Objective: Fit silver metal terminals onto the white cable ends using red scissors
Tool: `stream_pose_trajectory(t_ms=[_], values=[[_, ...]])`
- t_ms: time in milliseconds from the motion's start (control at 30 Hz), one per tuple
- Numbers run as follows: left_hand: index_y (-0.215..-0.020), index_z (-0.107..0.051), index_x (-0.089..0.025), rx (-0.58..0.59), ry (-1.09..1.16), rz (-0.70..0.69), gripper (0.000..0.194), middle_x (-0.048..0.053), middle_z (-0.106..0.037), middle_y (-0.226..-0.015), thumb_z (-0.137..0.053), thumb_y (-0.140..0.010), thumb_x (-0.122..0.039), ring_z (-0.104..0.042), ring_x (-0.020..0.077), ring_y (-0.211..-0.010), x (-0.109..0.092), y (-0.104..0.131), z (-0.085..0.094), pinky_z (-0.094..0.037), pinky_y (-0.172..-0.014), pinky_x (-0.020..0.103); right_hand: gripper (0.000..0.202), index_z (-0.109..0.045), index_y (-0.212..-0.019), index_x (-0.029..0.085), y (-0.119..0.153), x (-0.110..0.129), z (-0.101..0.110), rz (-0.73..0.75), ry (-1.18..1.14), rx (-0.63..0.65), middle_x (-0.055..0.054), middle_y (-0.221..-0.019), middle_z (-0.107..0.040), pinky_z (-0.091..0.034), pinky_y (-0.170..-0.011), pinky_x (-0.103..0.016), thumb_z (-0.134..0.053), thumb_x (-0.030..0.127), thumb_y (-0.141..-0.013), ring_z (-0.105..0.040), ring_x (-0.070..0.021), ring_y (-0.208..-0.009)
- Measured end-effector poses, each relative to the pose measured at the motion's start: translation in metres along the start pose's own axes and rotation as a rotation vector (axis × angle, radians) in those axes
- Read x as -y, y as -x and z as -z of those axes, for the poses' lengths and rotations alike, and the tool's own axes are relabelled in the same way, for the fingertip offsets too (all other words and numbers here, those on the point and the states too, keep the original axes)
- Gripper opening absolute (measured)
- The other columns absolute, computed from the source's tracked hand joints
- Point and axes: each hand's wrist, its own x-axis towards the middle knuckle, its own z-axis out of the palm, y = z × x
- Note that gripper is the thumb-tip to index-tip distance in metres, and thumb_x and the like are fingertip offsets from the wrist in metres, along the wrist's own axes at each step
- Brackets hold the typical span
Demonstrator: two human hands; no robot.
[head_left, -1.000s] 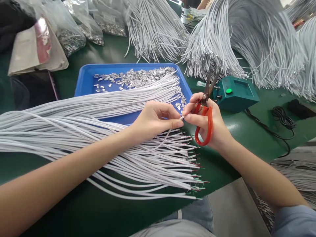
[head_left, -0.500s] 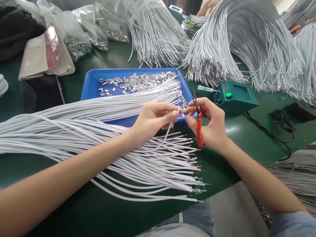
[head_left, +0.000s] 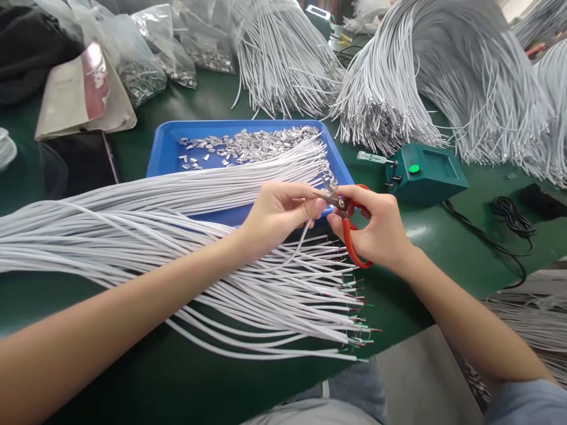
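Note:
My left hand (head_left: pixel 286 215) pinches a white cable (head_left: pixel 302 241) close to its end, over the front right edge of the blue tray (head_left: pixel 204 221). Red-handled scissors (head_left: pixel 353 245) are in my right hand (head_left: pixel 383 227). Their blades are parted and point left, right at my left fingertips; the cable's tip between them is too small to make out. Below my hands spreads a bundle of white cables (head_left: pixel 283 307) with thin red and green wire ends. Another white cable bundle (head_left: pixel 212 186) rests across the tray, beside a heap of small metal clips (head_left: pixel 261 144).
A teal device (head_left: pixel 425 174) with a green button stands to the right, its black cord (head_left: pixel 482 239) trailing over the green table. Large grey cable bundles (head_left: pixel 381 100) fill the back. At the upper left are plastic bags (head_left: pixel 142 77) of metal parts and a dark tablet-like slab (head_left: pixel 77 165).
The scissors have swung from pointing upward to pointing left, with their blades now at my left fingertips. My left hand keeps its pinch on the cable.

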Motion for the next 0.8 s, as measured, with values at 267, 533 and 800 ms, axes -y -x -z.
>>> stream_pose_trajectory(t_ms=[267, 533, 800], values=[[-0.069, -0.073, -0.011, -0.002, -0.049, -0.005, 0.031, 0.002, -0.061, -0.059, -0.08, -0.069, -0.041, -0.05, 0.0085, -0.053, -0.0024, -0.0003, -0.0009, -0.043, -0.05, 0.021, 0.025, -0.065, -0.099, 0.02, -0.0009, 0.0037, 0.0024, -0.015, -0.031, 0.018, 0.0, -0.078, -0.068, -0.044, -0.06, -0.025, -0.064, 0.024, -0.075, -0.06, -0.0131, -0.066], [-0.069, -0.073, -0.012, -0.002, -0.039, -0.006, 0.03, 0.002, -0.061, -0.06, -0.08, -0.069, -0.041, -0.05, 0.0083, -0.053, -0.0023, -0.0006, -0.0013, -0.044, -0.05, 0.021, 0.025, -0.064, -0.099, 0.02, -0.0003, 0.0036, 0.0034, -0.014, -0.033, 0.036, 0.0, -0.077, -0.067, -0.042, -0.059, -0.025, -0.064, 0.024, -0.074, -0.057, -0.0119, -0.063], [-0.072, -0.074, -0.012, -0.001, -0.069, -0.008, 0.03, 0.003, -0.062, -0.062, -0.079, -0.069, -0.042, -0.051, 0.0098, -0.055, -0.0017, 0.0002, 0.0004, -0.044, -0.049, 0.022, 0.025, -0.065, -0.099, 0.021, 0.0, 0.0034, 0.0029, -0.027, -0.023, 0.041, 0.001, -0.077, -0.066, -0.042, -0.06, -0.025, -0.064, 0.024, -0.074, -0.057, -0.0122, -0.063]])
